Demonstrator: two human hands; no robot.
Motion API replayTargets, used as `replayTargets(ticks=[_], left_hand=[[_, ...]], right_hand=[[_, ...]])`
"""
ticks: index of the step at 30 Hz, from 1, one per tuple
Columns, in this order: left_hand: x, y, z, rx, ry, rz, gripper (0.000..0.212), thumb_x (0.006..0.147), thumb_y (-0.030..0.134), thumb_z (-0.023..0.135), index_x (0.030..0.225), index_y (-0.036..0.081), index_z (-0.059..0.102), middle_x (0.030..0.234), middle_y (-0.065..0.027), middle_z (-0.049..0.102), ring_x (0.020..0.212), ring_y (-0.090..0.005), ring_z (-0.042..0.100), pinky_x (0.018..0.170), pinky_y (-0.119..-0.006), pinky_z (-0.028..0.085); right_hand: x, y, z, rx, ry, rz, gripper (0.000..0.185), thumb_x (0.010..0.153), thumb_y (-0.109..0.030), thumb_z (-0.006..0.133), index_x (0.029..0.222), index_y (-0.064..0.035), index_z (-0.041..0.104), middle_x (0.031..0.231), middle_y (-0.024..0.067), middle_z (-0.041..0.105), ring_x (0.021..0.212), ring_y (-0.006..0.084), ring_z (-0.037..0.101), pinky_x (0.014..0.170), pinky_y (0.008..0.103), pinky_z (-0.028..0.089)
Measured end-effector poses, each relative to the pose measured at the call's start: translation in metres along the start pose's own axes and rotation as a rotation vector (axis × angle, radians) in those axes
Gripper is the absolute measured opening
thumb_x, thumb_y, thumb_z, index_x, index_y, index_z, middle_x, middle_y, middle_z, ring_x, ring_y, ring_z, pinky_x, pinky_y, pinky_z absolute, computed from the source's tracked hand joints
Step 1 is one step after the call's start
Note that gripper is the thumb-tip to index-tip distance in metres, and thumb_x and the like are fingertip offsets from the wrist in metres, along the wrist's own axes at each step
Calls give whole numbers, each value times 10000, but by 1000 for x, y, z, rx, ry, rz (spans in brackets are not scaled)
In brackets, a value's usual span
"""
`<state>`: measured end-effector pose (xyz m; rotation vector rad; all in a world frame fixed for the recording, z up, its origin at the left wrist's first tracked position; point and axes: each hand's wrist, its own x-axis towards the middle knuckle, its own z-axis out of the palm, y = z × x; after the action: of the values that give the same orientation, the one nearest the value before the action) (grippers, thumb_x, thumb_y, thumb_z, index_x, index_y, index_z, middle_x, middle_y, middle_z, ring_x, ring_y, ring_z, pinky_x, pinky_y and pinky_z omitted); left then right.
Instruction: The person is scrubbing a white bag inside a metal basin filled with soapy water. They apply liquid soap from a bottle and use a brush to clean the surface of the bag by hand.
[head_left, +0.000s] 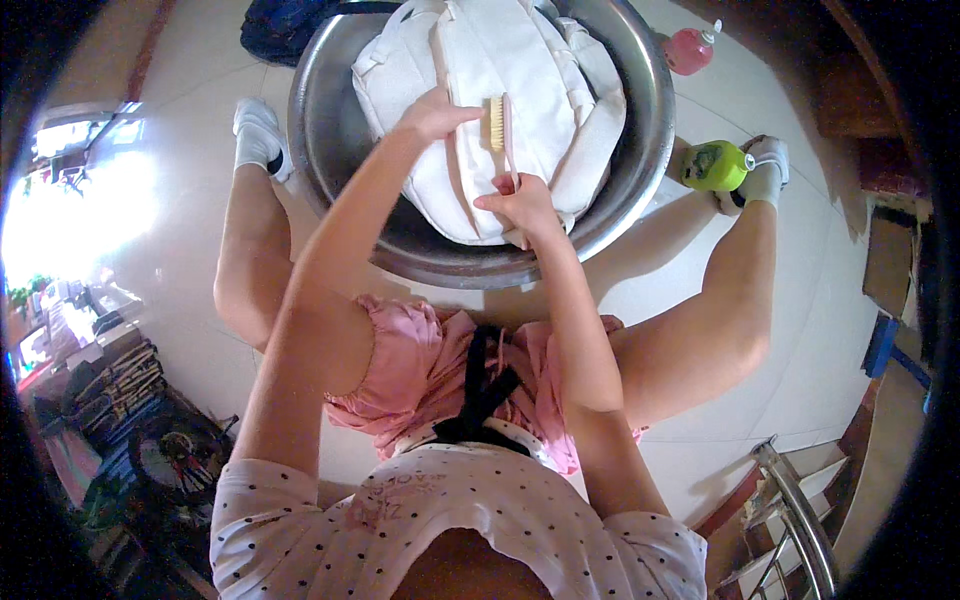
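Note:
A white fabric backpack (517, 52) lies in a round stainless steel basin (319, 142) on the floor between my legs. My left hand (433, 116) holds a raised edge of the bag's fabric, its thumb stretched toward the brush and its fingertips partly hidden. In my right hand (531, 201) is the handle of a scrubbing brush (508, 131) with a pinkish back. Its pale yellow bristles face left, toward my left thumb. The brush is over the bag's middle panel; whether the bristles touch the fabric I cannot tell.
Right of the basin are a pink bottle (688, 51) and a green bottle (716, 166), the latter beside my right foot. A dark bag (281, 30) sits at the basin's upper left. A metal stair railing (799, 517) stands at lower right, a wheel (180, 450) at lower left.

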<state>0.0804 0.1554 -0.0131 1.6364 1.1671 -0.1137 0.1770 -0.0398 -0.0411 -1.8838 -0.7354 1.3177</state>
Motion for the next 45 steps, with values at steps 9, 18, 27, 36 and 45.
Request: replayTargets(ticks=[9, 18, 27, 36, 45], left_hand=[[-16, -11, -3, -1680, -306, 209, 319, 843, 309, 393, 872, 5, 483, 629, -46, 435, 558, -173, 434, 553, -277, 372], [-29, -4, 3, -1021, 284, 142, 732, 795, 542, 504, 1233, -35, 393, 994, -157, 578, 877, -254, 575, 701, -393, 482], [-79, -39, -26, -335, 137, -253, 487, 802, 234, 626, 1138, -93, 491, 1089, -176, 572, 1050, -251, 544, 809, -402, 490], [-29, -44, 1, -1350, 15, 242, 372, 911, 179, 469, 1205, -47, 460, 1177, -170, 547, 1063, -302, 534, 964, -431, 408], [-56, -38, -28, -1234, -221, 470, 387, 911, 117, 461, 1258, -36, 382, 1164, -211, 545, 1074, -332, 551, 948, -472, 436]], right_hand=[[-39, -39, -10, 393, -58, -32, 260, 659, -61, 745, 873, -25, 603, 642, -23, 532, 488, 49, 413, 439, 202, 319], [-42, -29, 13, -142, 229, -84, 292, 627, -140, 723, 865, 2, 632, 732, 132, 633, 654, 285, 623, 620, 373, 491], [-66, -50, 44, -461, 531, -283, 219, 666, -154, 674, 785, -37, 532, 793, 141, 553, 672, 365, 587, 601, 467, 466], [-78, -57, 59, -488, 422, -491, 264, 670, -163, 692, 839, -38, 533, 827, 134, 505, 625, 349, 566, 528, 438, 460], [11, -55, 3, 459, -374, 39, 207, 763, -175, 709, 900, -44, 625, 626, -22, 558, 481, 51, 430, 427, 197, 323]])
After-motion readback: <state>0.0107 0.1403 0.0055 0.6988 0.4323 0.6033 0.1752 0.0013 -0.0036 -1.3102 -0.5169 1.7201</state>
